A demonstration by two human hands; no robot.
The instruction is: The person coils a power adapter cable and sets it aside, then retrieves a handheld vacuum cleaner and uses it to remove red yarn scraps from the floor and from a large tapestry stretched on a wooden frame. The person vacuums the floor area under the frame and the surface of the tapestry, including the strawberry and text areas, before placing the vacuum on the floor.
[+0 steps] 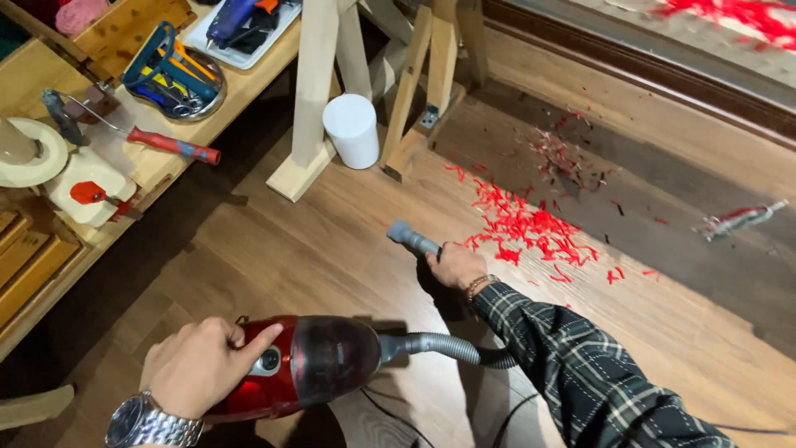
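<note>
My left hand (199,365) grips the handle of a small red canister vacuum cleaner (311,365), forefinger lying on its grey button. A grey ribbed hose (452,347) runs from the vacuum's front to a grey nozzle (412,239), which my right hand (456,265) holds just above the wooden floor (315,249). A patch of red paper scraps (526,228) lies on the floor just right of the nozzle. My right arm wears a dark checked sleeve, my left wrist a metal watch.
A white cylinder (352,130) stands between the wooden trestle legs (315,99). At left, a workbench (157,166) carries a red-handled roller (170,145), a tape roll, and a blue basket of tools. More red scraps lie farther right and on a ledge at top right.
</note>
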